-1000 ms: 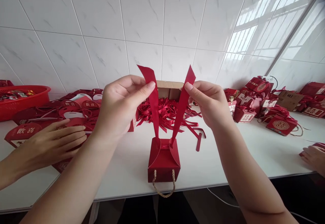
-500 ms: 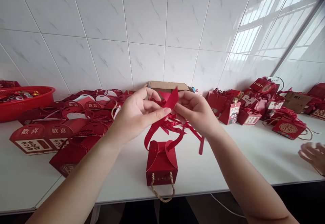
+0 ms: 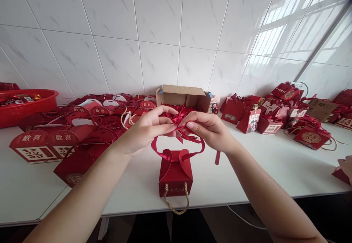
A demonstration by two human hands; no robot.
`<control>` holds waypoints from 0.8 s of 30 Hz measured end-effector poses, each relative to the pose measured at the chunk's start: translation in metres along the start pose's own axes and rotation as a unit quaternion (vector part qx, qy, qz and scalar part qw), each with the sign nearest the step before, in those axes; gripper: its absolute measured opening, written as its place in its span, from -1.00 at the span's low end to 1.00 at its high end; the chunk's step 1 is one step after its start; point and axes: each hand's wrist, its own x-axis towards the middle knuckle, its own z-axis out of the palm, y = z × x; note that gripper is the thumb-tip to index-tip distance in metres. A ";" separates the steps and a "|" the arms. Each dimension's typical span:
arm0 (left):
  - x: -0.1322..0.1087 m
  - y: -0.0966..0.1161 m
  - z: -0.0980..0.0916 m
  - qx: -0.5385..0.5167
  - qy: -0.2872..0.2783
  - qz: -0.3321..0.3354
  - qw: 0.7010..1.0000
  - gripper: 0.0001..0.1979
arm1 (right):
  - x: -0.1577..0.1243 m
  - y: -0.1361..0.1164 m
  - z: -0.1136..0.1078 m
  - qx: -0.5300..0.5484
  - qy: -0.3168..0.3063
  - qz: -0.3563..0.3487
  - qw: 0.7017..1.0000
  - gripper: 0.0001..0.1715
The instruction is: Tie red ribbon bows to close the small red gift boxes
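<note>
A small red gift box (image 3: pixel 176 173) with a twisted gold rope handle (image 3: pixel 177 210) stands upright near the table's front edge. A red ribbon (image 3: pixel 198 151) runs through its top flaps and rises in a loop on both sides. Above the box, my left hand (image 3: pixel 154 127) pinches the ribbon between thumb and fingers. Close against it, my right hand (image 3: pixel 207 129) also pinches the ribbon, and the two sets of fingertips meet. The part of the ribbon between the fingers is mostly hidden.
An open cardboard box (image 3: pixel 181 90) holding red ribbons stands by the wall. Flat red boxes (image 3: pixel 45 144) crowd the left, beside a red basket (image 3: pixel 30 111) of wrapped sweets. Finished red boxes (image 3: pixel 312 136) gather on the right. Another person's hand (image 3: pixel 347 166) touches a red item at the right edge.
My hands have drawn together, and the raised ribbon piece between them is now gathered at my fingertips. The loop sits wider above the box. At right, the other person's hand now has a red item.
</note>
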 end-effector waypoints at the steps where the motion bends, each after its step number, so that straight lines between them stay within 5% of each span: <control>1: 0.001 -0.002 -0.001 -0.023 0.012 -0.005 1.000 -0.75 | -0.001 0.000 -0.001 -0.055 -0.008 -0.028 0.998 -0.79; 6: 0.003 -0.007 0.000 -0.133 0.023 -0.056 0.989 -0.83 | -0.003 0.000 -0.003 -0.326 -0.022 -0.155 0.932 -0.67; 11: 0.004 -0.010 0.001 -0.152 0.024 -0.014 0.988 -0.83 | -0.005 0.004 0.000 -0.419 0.008 -0.164 0.893 -0.70; 14: 0.002 -0.012 0.005 -0.057 0.060 0.046 0.996 -0.76 | -0.005 0.006 0.002 -0.400 0.034 -0.163 0.901 -0.70; 16: -0.001 -0.015 0.008 0.105 0.119 0.121 0.980 -0.69 | -0.006 0.005 0.005 -0.353 0.080 -0.152 0.920 -0.72; 18: -0.004 -0.019 0.008 0.295 0.192 0.219 0.910 -0.66 | -0.013 0.003 0.007 -0.304 0.164 -0.117 0.931 -0.75; 21: -0.016 -0.027 -0.001 0.480 0.284 0.326 0.763 -0.71 | -0.040 0.001 0.008 -0.250 0.283 -0.002 0.926 -0.81; 24: -0.045 -0.044 -0.023 0.556 0.346 0.307 0.691 -0.71 | -0.095 0.007 0.001 -0.213 0.335 0.154 0.905 -0.77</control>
